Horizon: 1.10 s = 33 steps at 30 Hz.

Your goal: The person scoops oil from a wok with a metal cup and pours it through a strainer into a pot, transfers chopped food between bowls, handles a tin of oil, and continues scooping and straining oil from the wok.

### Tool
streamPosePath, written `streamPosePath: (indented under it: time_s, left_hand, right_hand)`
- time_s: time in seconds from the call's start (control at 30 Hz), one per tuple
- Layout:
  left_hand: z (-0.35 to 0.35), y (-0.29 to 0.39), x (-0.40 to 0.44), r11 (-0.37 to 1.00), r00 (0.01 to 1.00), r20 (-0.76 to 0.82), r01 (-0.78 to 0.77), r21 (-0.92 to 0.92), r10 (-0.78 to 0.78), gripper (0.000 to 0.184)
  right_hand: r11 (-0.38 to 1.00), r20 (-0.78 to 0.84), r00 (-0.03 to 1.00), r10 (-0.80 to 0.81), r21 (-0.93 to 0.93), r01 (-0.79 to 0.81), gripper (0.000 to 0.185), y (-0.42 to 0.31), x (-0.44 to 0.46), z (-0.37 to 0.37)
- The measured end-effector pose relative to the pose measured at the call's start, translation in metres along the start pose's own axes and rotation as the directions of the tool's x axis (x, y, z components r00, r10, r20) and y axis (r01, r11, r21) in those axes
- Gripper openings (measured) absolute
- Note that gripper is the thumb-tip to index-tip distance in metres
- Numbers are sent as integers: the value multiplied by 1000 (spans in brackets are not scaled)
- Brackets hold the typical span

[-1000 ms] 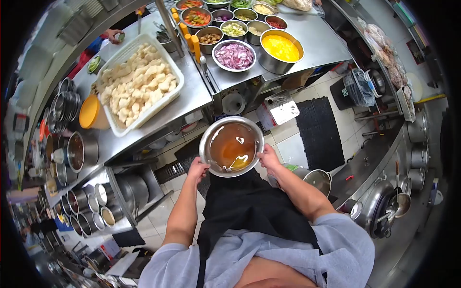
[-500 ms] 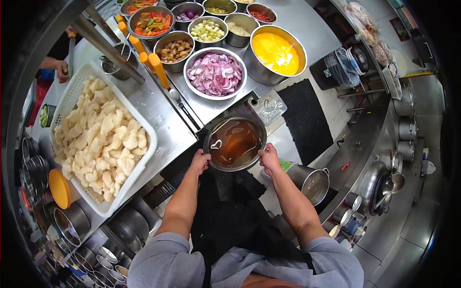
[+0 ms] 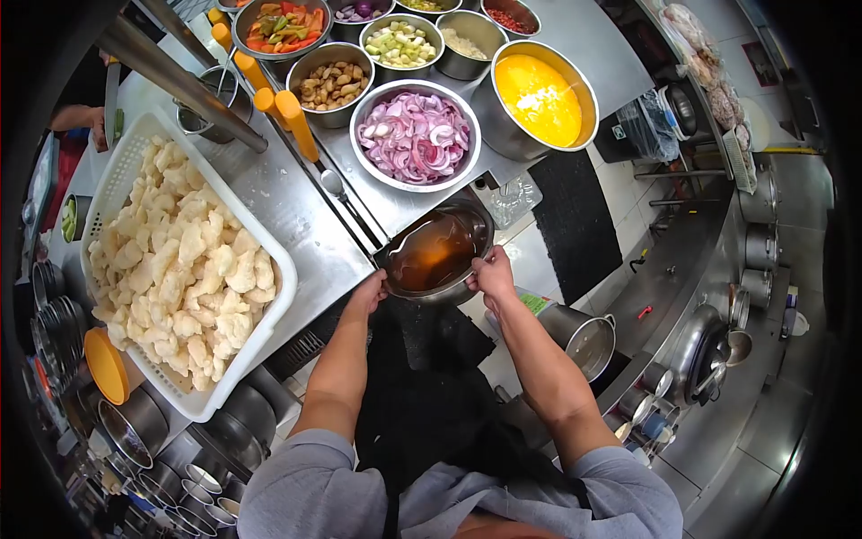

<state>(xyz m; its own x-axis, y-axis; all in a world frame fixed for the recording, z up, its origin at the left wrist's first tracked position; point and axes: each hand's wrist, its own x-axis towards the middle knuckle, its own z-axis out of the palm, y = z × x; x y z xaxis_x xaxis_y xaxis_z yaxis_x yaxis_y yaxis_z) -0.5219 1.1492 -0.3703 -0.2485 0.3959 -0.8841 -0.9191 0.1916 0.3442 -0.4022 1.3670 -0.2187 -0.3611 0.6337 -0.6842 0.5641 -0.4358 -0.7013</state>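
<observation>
A round metal bowl of brown liquid (image 3: 435, 256) is held between both hands, low beside the counter's front edge and partly under it. My left hand (image 3: 369, 291) grips its left rim with closed fingers. On the right rim, my right hand (image 3: 489, 272) pinches with thumb and fingers. Just beyond the bowl, on the counter, stands a bowl of sliced purple onions (image 3: 415, 136). To its right is a deep pot of yellow liquid (image 3: 540, 99). A white basket of pale battered pieces (image 3: 184, 269) fills the counter at the left.
Orange-handled utensils (image 3: 296, 124) lie by the metal counter's edge (image 3: 314, 260). Bowls of peppers (image 3: 283, 29), brown pieces and chopped vegetables stand at the back. Another person's hand (image 3: 97, 126) is near a knife at the far left. A large pot (image 3: 588, 346) stands at the right.
The bowl has moved forward from over the floor to the counter's edge, with both hands still on its rim. The counter and its containers now appear closer. The liquid's surface has shifted.
</observation>
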Motion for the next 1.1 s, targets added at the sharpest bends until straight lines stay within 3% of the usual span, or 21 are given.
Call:
streamPosePath:
  time_s: [0.13, 0.37, 0.57, 0.67, 0.73, 0.8, 0.97, 1.0, 1.07, 1.1]
  left_hand:
    - [-3, -9, 17, 999, 999, -31, -17, -47, 16, 54]
    - [14, -19, 17, 996, 975, -220, -15, 89, 34, 49]
    - [5, -29, 40, 999, 985, -164, -47, 7, 48, 40]
    - [-8, -42, 66, 996, 992, -123, -40, -81, 30, 27]
    - [-7, -43, 73, 980, 994, 34, -92, -176, 100, 16]
    - [7, -40, 64, 969, 997, 8, -68, -239, 72, 16]
    - [8, -60, 81, 910, 999, 21, -35, -413, 48, 17]
    - [8, -63, 83, 886, 993, 64, -60, -459, 101, 15]
    - [6, -63, 90, 857, 981, 104, -87, -508, 162, 15]
    - [8, -60, 90, 839, 977, 126, -77, -538, 170, 14]
  right_hand:
    - [999, 18, 1000, -16, -49, 16, 23, -15, -1, 16]
    - [976, 3, 993, -119, -185, 117, 23, -34, -4, 46]
    - [934, 3, 981, -194, -304, 186, 22, -47, -6, 65]
    - [919, 6, 975, -224, -333, 213, 23, -52, -5, 77]
    - [869, 39, 943, -331, -377, 320, 23, -54, -3, 86]
    - [849, 56, 937, -346, -407, 338, 23, -51, -2, 96]
    - [741, 220, 866, -449, -450, 498, 26, -39, -11, 113]
    - [714, 270, 839, -472, -441, 544, 29, -36, -15, 115]
    - [720, 344, 848, -403, -452, 526, 33, -27, -22, 117]
    - [775, 389, 843, -371, -371, 512, 35, -21, -26, 120]
